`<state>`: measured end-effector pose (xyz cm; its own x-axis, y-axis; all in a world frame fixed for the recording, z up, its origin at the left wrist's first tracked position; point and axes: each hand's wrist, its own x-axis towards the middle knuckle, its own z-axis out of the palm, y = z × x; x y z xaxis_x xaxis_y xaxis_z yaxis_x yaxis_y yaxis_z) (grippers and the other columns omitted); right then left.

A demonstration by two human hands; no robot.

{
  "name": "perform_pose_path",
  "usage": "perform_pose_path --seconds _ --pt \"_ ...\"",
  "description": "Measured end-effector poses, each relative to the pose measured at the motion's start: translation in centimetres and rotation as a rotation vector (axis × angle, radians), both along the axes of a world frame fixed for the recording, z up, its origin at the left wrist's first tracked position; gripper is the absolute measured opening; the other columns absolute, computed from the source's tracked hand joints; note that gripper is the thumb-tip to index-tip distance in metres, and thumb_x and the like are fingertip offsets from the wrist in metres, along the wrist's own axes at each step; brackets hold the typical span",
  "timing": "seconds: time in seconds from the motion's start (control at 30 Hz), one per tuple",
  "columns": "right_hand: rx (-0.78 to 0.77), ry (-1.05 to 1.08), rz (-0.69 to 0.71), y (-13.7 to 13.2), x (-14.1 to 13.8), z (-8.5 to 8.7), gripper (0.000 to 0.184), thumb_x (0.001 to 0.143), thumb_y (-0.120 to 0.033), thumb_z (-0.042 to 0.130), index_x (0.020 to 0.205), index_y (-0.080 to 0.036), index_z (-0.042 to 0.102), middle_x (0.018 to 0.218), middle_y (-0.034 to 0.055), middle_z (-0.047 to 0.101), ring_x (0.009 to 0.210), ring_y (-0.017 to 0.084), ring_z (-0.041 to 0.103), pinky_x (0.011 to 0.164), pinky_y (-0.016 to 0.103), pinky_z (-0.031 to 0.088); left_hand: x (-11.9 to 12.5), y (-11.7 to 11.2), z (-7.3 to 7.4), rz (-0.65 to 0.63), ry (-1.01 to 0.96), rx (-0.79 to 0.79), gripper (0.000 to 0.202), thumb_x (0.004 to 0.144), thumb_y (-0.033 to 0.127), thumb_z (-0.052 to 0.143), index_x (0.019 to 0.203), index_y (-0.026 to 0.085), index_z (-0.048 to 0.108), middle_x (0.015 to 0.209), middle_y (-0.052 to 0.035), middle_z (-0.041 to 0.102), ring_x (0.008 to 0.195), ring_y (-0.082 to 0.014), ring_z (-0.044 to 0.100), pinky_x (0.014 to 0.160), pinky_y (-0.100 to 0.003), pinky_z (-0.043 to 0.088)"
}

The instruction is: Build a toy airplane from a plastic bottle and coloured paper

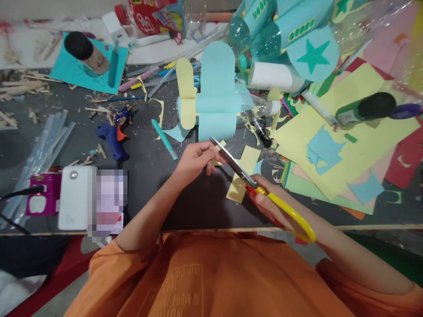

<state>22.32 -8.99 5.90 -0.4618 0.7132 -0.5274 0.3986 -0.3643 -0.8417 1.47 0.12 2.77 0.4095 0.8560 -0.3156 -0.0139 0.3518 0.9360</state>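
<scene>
My left hand (194, 163) pinches a small piece of yellow paper (219, 148) between thumb and fingers. In my right hand (266, 200) are scissors (236, 166) with yellow and red handles. Their blades point up and left, beside the fingertips of my left hand and across the paper piece; whether they are cutting into it I cannot tell. Just beyond lies a plane-like model (218, 105) of light blue and yellow paper around a clear bottle. Yellow paper strips (235, 187) rest on the dark table under the scissors.
A blue glue gun (112, 140), clear glue sticks (49, 149), a white power bank (74, 198) and a phone lie at left. Coloured paper sheets (304, 145) and scraps cover the right. Plastic bottles (269, 42) with blue paper stand behind. A teal cutter-like stick (164, 139) lies near my left hand.
</scene>
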Motion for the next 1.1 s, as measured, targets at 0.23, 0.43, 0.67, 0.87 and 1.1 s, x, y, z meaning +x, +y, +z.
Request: perform_pose_path --seconds 0.23,0.43,0.67,0.87,1.1 --pt "0.091 -0.167 -0.057 -0.3 1.1 -0.7 0.042 0.086 -0.061 0.041 0.104 -0.023 0.042 0.063 -0.0053 0.038 0.05 0.009 0.035 0.046 0.023 0.03 -0.1 -0.1 0.3 0.016 0.002 0.034 0.024 0.077 0.028 0.054 0.057 0.016 0.054 0.059 -0.0003 0.068 0.032 -0.0006 0.044 0.048 -0.018 0.052" --pt "0.186 -0.702 -0.28 -1.1 6.4 -0.3 0.046 0.077 -0.063 0.05 0.107 -0.028 0.046 0.085 0.0052 0.058 0.071 0.023 0.056 0.065 0.034 0.042 -0.4 0.1 0.1 0.136 0.0 0.121 0.026 0.082 0.037 0.055 0.064 0.017 0.053 0.047 0.0049 0.057 0.032 -0.0017 0.042 0.041 -0.015 0.045" --pt "0.203 -1.163 -0.277 -0.5 9.9 0.2 0.047 0.077 -0.055 0.051 0.111 -0.022 0.052 0.103 0.0179 0.065 0.091 0.036 0.062 0.07 0.039 0.044 -0.4 0.3 -0.5 0.282 0.042 0.163 0.024 0.084 0.039 0.054 0.069 0.02 0.054 0.042 0.0105 0.028 0.035 -0.0033 0.032 0.04 -0.015 0.043" --pt "0.347 -1.238 -0.296 2.4 10.9 -0.5 0.051 0.077 -0.03 0.057 0.125 -0.013 0.053 0.112 0.0206 0.064 0.101 0.032 0.06 0.082 0.04 0.047 -0.3 0.5 -1.0 0.29 0.03 0.154 0.022 0.083 0.037 0.054 0.07 0.02 0.053 0.045 0.0106 0.026 0.037 -0.0034 0.029 0.043 -0.016 0.044" --pt "0.766 -0.947 -0.211 4.0 5.3 1.5 0.039 0.087 -0.034 0.049 0.112 -0.008 0.062 0.11 0.022 0.065 0.102 0.032 0.061 0.09 0.044 0.046 -0.2 -0.6 -0.3 0.035 0.191 0.278 0.033 0.078 0.039 0.06 0.056 0.017 0.049 0.047 0.0058 0.044 0.044 -0.0047 0.042 0.044 -0.018 0.032"
